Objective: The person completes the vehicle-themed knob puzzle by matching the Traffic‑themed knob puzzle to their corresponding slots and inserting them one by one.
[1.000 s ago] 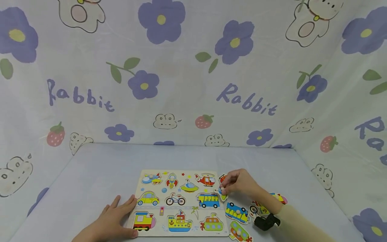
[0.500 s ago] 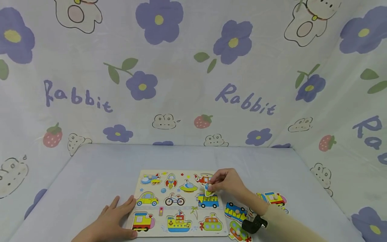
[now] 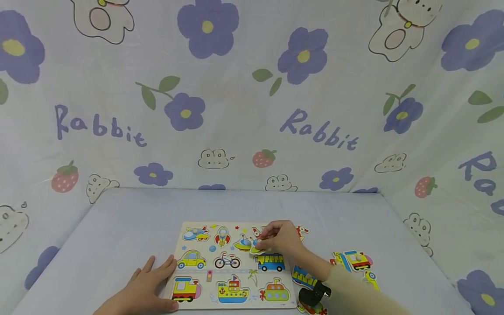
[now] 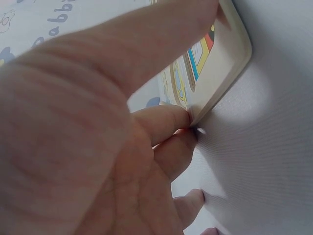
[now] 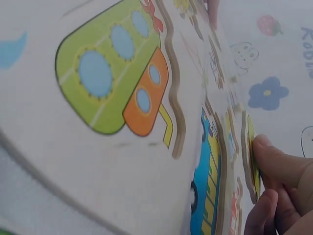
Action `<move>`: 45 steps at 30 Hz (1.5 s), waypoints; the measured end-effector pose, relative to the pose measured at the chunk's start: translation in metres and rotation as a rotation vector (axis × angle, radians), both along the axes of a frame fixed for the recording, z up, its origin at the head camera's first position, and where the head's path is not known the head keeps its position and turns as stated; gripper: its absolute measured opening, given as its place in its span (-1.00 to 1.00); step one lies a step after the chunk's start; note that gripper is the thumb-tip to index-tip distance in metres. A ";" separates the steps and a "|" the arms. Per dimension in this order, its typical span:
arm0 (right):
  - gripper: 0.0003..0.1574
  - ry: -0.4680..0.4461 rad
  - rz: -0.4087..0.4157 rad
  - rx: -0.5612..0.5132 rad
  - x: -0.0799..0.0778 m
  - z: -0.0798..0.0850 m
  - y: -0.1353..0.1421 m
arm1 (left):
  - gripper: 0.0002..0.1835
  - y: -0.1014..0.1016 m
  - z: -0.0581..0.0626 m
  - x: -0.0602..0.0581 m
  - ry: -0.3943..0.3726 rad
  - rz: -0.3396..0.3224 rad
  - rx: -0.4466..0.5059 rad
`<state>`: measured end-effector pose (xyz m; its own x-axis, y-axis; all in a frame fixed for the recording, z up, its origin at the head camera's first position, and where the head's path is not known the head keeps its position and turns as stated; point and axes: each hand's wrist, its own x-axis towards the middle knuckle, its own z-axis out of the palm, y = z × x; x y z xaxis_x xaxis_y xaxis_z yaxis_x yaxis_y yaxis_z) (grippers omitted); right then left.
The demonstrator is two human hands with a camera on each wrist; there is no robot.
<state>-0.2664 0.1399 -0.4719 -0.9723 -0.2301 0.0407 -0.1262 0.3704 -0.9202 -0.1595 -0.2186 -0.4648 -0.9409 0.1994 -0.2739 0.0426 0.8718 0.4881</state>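
Note:
A wooden peg puzzle board [image 3: 281, 276] with vehicle pictures lies on the table. My right hand [image 3: 285, 239] pinches a flying saucer puzzle piece [image 3: 255, 250] above the board, just right of the printed saucer [image 3: 241, 245]. In the right wrist view this piece [image 5: 253, 161] appears edge-on under the thumb. My left hand [image 3: 141, 286] rests at the board's left side, fingers spread; its thumb [image 4: 161, 34] lies over the near corner and the fingertips touch the edge. The airplane [image 3: 195, 235] and rocket [image 3: 222, 236] pieces sit in the board, knobs showing.
Right of the board lie loose pieces: a bus [image 3: 302, 277], a submarine [image 3: 316, 309] mostly under the black wrist camera [image 3: 313, 295], a red helicopter [image 3: 302, 231] partly behind the hand, a train [image 3: 359, 260] and a yellow piece [image 3: 371, 278]. A patterned curtain [image 3: 236, 131] stands behind.
My right hand has carried the saucer piece leftward from the board's right edge, past the helicopter picture, to beside the printed saucer. The left hand keeps its place.

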 end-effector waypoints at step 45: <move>-0.76 0.098 -0.114 0.159 -0.002 -0.010 -0.040 | 0.21 0.000 -0.002 -0.002 -0.006 0.006 -0.013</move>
